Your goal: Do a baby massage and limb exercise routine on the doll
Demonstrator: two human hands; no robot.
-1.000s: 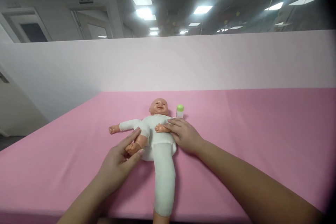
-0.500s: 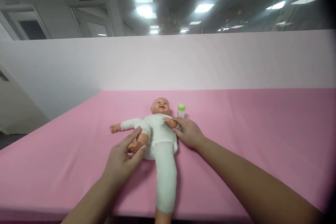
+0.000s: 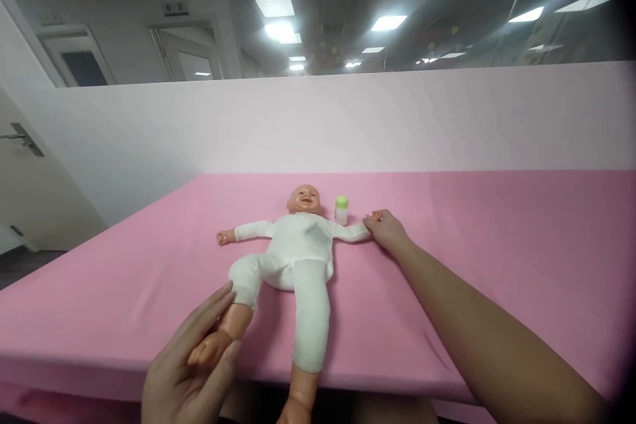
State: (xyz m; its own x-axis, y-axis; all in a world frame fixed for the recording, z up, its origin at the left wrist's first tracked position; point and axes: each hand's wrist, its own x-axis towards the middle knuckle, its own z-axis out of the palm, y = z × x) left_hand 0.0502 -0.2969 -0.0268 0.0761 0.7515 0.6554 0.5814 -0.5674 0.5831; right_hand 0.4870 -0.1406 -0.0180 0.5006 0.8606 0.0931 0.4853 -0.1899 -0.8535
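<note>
A baby doll (image 3: 298,248) in a white suit lies on its back on the pink table (image 3: 472,265), head pointing away from me. My left hand (image 3: 191,364) grips the doll's foot near the table's front edge, with that leg stretched out toward me. My right hand (image 3: 385,230) holds the doll's hand, with that arm spread out to the right on the table. The doll's other leg hangs over the front edge. A small bottle with a green cap (image 3: 341,209) stands just right of the doll's head.
A pale pink partition wall (image 3: 348,119) rises behind the table. A door with a handle (image 3: 22,139) is at the far left. Ceiling lights and glass panels show above the partition.
The doll's bent leg has been pulled straight toward me by my left hand. My right hand has drawn the doll's arm from its chest out to the right.
</note>
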